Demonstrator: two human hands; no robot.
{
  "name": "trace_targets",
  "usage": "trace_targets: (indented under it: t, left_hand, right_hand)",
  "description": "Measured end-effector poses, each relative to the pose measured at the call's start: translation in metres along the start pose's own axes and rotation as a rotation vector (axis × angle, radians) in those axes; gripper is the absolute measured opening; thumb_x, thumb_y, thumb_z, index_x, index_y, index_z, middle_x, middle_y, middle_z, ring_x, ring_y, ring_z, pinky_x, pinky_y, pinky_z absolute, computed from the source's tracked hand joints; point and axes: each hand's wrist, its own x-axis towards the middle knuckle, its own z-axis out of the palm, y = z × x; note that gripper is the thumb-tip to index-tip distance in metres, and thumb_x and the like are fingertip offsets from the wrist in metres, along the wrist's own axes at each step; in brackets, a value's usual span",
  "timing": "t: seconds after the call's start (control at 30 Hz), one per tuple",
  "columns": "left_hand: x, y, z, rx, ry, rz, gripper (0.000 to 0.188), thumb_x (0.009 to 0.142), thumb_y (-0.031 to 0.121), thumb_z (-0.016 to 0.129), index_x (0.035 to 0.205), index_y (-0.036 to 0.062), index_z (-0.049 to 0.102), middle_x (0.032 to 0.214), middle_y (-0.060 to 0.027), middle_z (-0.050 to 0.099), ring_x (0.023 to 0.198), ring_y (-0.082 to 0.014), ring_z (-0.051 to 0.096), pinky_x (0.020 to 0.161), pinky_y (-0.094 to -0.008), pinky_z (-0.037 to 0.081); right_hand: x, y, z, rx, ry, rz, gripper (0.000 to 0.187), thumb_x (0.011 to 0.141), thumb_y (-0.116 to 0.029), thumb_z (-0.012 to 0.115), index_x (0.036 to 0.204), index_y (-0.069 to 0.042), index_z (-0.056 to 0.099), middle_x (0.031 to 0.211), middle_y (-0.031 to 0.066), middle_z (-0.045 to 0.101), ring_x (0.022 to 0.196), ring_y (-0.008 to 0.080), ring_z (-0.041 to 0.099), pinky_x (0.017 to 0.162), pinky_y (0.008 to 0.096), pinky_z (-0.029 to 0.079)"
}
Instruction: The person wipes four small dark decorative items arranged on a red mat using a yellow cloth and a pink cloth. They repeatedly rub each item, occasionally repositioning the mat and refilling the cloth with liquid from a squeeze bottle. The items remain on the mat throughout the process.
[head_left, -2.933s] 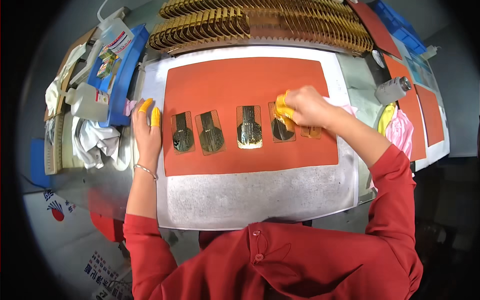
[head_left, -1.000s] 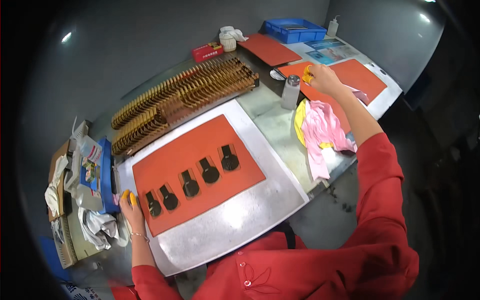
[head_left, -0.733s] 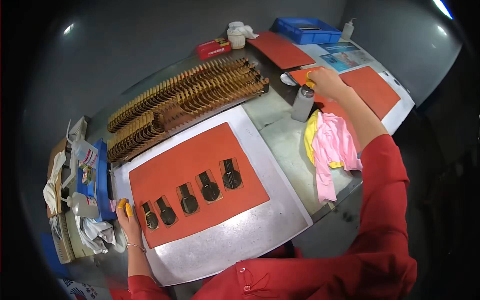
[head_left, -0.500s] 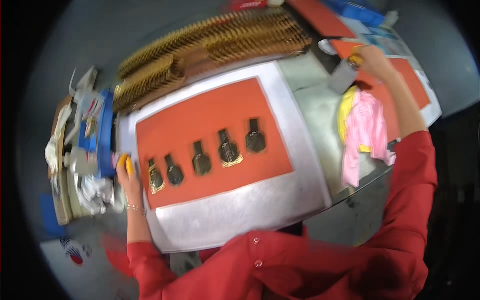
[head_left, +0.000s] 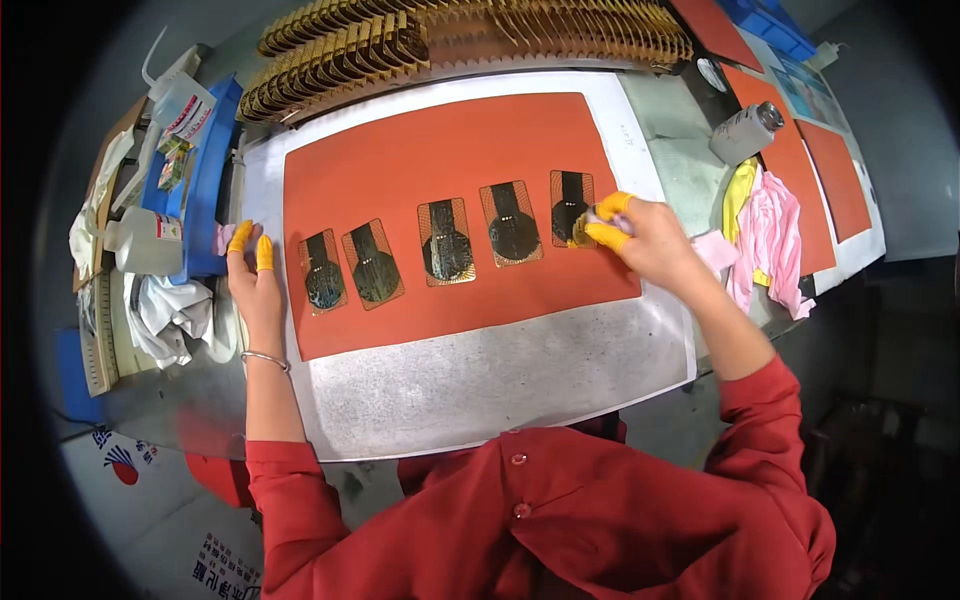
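Note:
Several thin gold-edged metal plates point(head_left: 447, 245) with dark paddle-shaped middles lie in a row on an orange-red mat point(head_left: 440, 130). At the rightmost plate point(head_left: 572, 190), my right hand point(head_left: 655, 240), with yellow finger covers, is closed on a small pale pink wad of cloth point(head_left: 597, 214). The fingers partly hide this wad and the plate's right side. My left hand point(head_left: 255, 285) rests by the mat's left edge, its yellow-covered fingers apart. A scrap of pink cloth point(head_left: 222, 238) lies against those fingers; I see no grip on it.
A comb-like rack of gold plates point(head_left: 560, 35) spans the back. On the left are a blue tray point(head_left: 205, 190), a clear bottle point(head_left: 150, 240) and white cloths point(head_left: 170, 310). A grey bottle point(head_left: 745, 135) and pink cloth point(head_left: 775, 235) sit on the right.
My right hand has let go of the grey bottle and come left to the rightmost plate, now with a pale pink wad. My left hand stays beside the mat. The view has shifted.

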Motion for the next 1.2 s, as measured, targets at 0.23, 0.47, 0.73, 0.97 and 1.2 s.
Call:
trace_targets:
  t: [0.23,0.47,0.73,0.97,1.2]
  left_hand:
    - [0.002,0.007,0.0,0.101,-0.039,0.039,0.033,0.088,0.012,0.057,0.118,-0.0017,0.053,0.118,-0.0133,0.056,0.111,-0.0224,0.05,0.095,-0.0321,0.037]
    - [-0.003,0.003,-0.003,0.105,-0.045,0.063,0.034,0.087,0.011,0.057,0.118,-0.0001,0.053,0.119,-0.0132,0.055,0.112,-0.0233,0.049,0.095,-0.032,0.036]
    - [-0.002,-0.003,-0.006,0.091,-0.051,0.03,0.034,0.089,0.011,0.056,0.121,-0.0002,0.05,0.122,-0.0119,0.052,0.112,-0.0207,0.048,0.096,-0.0315,0.035]
    - [-0.002,-0.014,-0.006,0.079,-0.014,0.057,0.03,0.089,0.011,0.056,0.116,-0.0007,0.054,0.118,-0.013,0.053,0.107,-0.0217,0.05,0.092,-0.0311,0.037]
    - [0.001,0.008,-0.002,0.105,-0.012,0.028,0.03,0.089,0.01,0.056,0.115,-0.0036,0.054,0.115,-0.014,0.055,0.109,-0.0224,0.05,0.094,-0.032,0.038]
  right_hand:
    - [0.003,0.001,0.036,-0.166,0.095,0.046,0.011,0.081,-0.013,0.062,0.084,-0.003,0.064,0.075,0.0152,0.064,0.066,0.0293,0.062,0.058,0.0351,0.048]
    - [0.007,0.002,0.044,-0.374,0.142,0.014,0.01,0.08,-0.012,0.059,0.085,-0.008,0.066,0.074,0.0141,0.064,0.066,0.0316,0.061,0.06,0.0377,0.048]
    - [0.004,0.002,0.044,-0.268,0.144,-0.049,0.01,0.08,-0.016,0.058,0.081,-0.009,0.065,0.065,0.0135,0.061,0.06,0.0329,0.059,0.057,0.0401,0.048]
    - [0.015,0.012,0.046,-0.33,0.121,-0.037,0.015,0.08,-0.019,0.057,0.075,-0.007,0.064,0.063,0.0142,0.06,0.058,0.0321,0.06,0.055,0.041,0.047]
    - [0.029,0.014,0.041,-0.366,0.136,0.033,0.017,0.08,-0.022,0.058,0.077,-0.006,0.063,0.064,0.0152,0.061,0.06,0.0347,0.059,0.058,0.0433,0.047]
